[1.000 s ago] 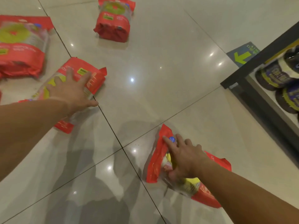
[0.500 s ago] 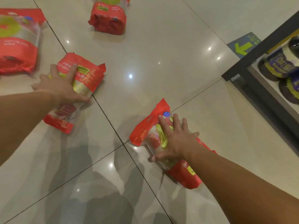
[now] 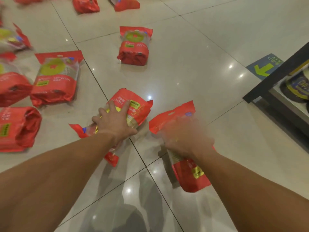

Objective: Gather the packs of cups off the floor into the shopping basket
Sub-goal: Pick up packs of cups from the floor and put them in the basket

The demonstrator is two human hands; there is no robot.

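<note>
Red packs of cups lie scattered on the pale tiled floor. My left hand (image 3: 115, 123) grips one red pack (image 3: 135, 106) from above, its fingers spread over the clear middle part. My right hand (image 3: 187, 136), blurred by motion, holds a second red pack (image 3: 190, 174) by its middle, the red header flap pointing away from me. These two packs lie side by side, a small gap between them. Another pack (image 3: 133, 46) rests farther off, and several more packs (image 3: 55, 79) lie at the left. No shopping basket is in view.
A dark shelf unit (image 3: 274, 84) with dark round packaged goods (image 3: 297, 86) stands at the right edge. A blue floor sticker with a green arrow (image 3: 264, 67) lies beside it. More red packs (image 3: 85, 5) sit at the top edge. Bare tiles stretch at the upper right.
Both hands have drawn their packs toward each other, and the two packs now lie close together in the middle. The view has pulled back, showing several more packs at the left and top.
</note>
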